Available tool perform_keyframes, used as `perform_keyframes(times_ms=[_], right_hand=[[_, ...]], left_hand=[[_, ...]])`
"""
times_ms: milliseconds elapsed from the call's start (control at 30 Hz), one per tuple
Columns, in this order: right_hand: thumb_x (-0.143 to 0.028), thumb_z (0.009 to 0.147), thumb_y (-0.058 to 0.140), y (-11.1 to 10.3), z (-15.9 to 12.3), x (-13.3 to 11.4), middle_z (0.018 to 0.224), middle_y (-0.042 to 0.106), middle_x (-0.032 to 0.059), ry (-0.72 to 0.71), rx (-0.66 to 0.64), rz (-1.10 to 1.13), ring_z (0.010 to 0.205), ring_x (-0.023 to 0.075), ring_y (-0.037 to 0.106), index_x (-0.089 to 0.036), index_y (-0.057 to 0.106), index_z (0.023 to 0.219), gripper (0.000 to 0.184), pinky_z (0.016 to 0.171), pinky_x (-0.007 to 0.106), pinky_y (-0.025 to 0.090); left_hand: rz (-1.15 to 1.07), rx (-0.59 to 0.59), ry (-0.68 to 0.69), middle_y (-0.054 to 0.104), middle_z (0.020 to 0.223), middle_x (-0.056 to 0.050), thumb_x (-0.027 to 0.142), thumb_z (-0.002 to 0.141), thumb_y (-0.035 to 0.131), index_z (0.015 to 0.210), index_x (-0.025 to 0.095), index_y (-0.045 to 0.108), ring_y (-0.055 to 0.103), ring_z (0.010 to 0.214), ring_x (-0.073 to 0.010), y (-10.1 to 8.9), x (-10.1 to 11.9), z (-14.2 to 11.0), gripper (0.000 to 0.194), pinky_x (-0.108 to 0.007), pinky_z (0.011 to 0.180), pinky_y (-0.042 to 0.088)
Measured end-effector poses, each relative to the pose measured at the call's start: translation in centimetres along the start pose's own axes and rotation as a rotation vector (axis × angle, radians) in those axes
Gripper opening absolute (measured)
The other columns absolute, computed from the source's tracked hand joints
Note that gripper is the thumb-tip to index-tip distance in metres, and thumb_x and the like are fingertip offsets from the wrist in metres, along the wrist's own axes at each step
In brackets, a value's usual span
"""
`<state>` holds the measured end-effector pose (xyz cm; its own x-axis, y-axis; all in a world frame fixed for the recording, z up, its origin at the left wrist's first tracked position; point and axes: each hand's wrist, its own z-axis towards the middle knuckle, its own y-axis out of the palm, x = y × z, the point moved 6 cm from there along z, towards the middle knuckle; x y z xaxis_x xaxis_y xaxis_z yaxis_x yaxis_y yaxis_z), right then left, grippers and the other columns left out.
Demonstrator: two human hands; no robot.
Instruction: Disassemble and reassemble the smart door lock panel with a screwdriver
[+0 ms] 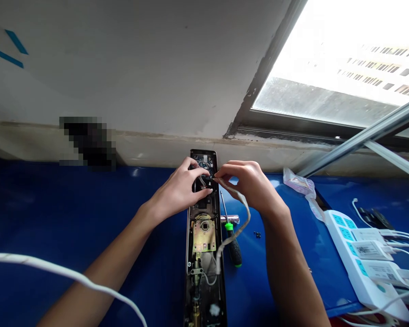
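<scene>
A long dark smart door lock panel (203,281) lies lengthwise on the blue table, with a brass-coloured latch plate (204,236) set into its middle. My left hand (179,188) curves over the panel's upper part, its fingers among the wiring near a small circuit board (202,161). My right hand (245,184) comes in from the right and pinches a pale flat cable (240,213) at the panel's upper part. The cable's loop hangs down beside the panel. A screwdriver with a green and black handle (233,243) lies just right of the panel, below my right hand.
Several tiny screws (257,235) lie on the blue table (293,254). Further right are a plastic packet (298,183) and a white power strip (357,259) with plugged-in chargers. A white cable (54,268) crosses the foreground. A wall and window rise behind the table.
</scene>
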<state>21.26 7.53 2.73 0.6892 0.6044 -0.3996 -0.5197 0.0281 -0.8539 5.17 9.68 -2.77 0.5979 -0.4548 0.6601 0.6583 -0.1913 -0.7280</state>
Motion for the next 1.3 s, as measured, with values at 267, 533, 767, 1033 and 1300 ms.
perform_keyframes(times_ms=[267, 533, 767, 1033, 1300], right_hand=[[-0.011, 0.086, 0.064, 1.1, 0.3, 1.0, 0.069, 0.061, -0.0042, 0.019, 0.025, -0.033, 0.061, 0.0076, 0.046, -0.021, 0.064, 0.086, 0.009, 0.06, 0.023, 0.035], [-0.017, 0.089, 0.064, 1.9, 0.6, 2.1, 0.063, 0.048, -0.0084, 0.066, 0.048, -0.026, 0.058, 0.0077, 0.027, -0.023, 0.055, 0.088, 0.011, 0.056, 0.022, 0.026], [-0.02, 0.085, 0.067, 1.8, 1.1, 2.8, 0.065, 0.054, -0.0072, 0.094, 0.039, 0.04, 0.057, 0.0076, 0.038, -0.022, 0.059, 0.088, 0.009, 0.056, 0.02, 0.033], [-0.02, 0.085, 0.066, 2.6, 0.9, 3.3, 0.064, 0.051, -0.0082, 0.11, 0.053, 0.054, 0.055, 0.0072, 0.035, -0.022, 0.056, 0.087, 0.01, 0.055, 0.02, 0.031], [-0.021, 0.085, 0.066, 2.8, 1.1, 3.6, 0.065, 0.052, -0.0074, 0.124, 0.056, 0.058, 0.056, 0.0078, 0.034, -0.022, 0.057, 0.087, 0.01, 0.056, 0.021, 0.031]], left_hand=[[-0.016, 0.042, -0.005, 0.052, 0.123, -0.008, 0.042, 0.083, 0.079, 0.121, 0.024, 0.074, 0.066, 0.108, -0.0268, 0.2, 0.4, 0.1, 0.042, -0.045, 0.101, 0.056], [-0.066, 0.07, -0.031, 0.052, 0.119, -0.006, 0.037, 0.073, 0.086, 0.121, 0.024, 0.072, 0.066, 0.099, -0.0246, 0.1, 0.3, 0.2, 0.052, -0.044, 0.096, 0.057], [-0.091, 0.083, 0.002, 0.054, 0.113, -0.004, 0.036, 0.072, 0.088, 0.125, 0.027, 0.071, 0.066, 0.098, -0.0232, 0.0, 0.1, 0.4, 0.056, -0.042, 0.093, 0.057], [-0.111, 0.089, 0.0, 0.056, 0.108, -0.003, 0.034, 0.072, 0.088, 0.124, 0.027, 0.071, 0.065, 0.095, -0.0229, 0.0, 0.3, 0.5, 0.055, -0.038, 0.087, 0.057], [-0.119, 0.089, 0.006, 0.055, 0.105, -0.002, 0.033, 0.074, 0.086, 0.127, 0.026, 0.069, 0.065, 0.091, -0.0209, -0.1, 0.4, 0.3, 0.056, -0.036, 0.084, 0.056]])
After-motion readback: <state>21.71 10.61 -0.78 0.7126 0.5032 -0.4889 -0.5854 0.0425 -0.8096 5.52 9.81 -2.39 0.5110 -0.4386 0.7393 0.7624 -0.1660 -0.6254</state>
